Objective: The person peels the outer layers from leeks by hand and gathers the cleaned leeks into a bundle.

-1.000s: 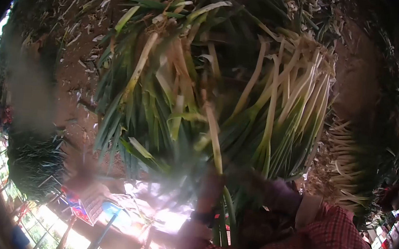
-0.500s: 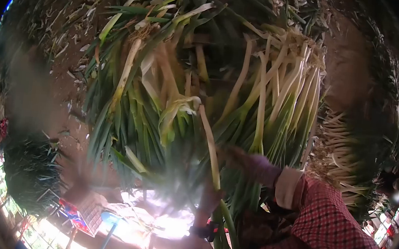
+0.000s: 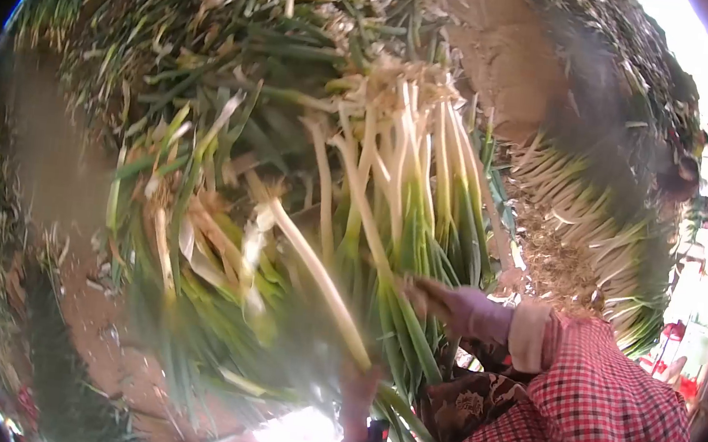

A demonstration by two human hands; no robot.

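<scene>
Head view, fisheye, blurry at left. Right hand (image 3: 457, 305), in a purplish glove with a red-checked sleeve (image 3: 602, 402) behind it, lies with fingers stretched flat on the green leaves of a big heap of green onions with long white stalks (image 3: 393, 182); it looks loosely spread, not clamped on anything. Left hand (image 3: 361, 386) sits low centre, fingers closed round the leaf end of one long pale green onion stalk (image 3: 314, 273), which slants up-left from the hand across the heap, root end toward the blurred yellowish leaves (image 3: 205, 240).

Judgement on doing it well: keep the hold low on the single stalk near the green part, pull along its length so it slides free without snapping, and use the flat right hand to steady the heap so neighbours do not drag out with it.

Around: brown dirt floor (image 3: 510, 48) above the heap, littered with trimmings. Second stacked row of white-stalked onions (image 3: 596, 220) lies to the right, apart from the main heap. Crossing leaves of the main heap overlap the single stalk and could snag it. Dark patterned cloth (image 3: 464, 405) shows below the right hand. Bright glare at bottom centre hides the left wrist area.
</scene>
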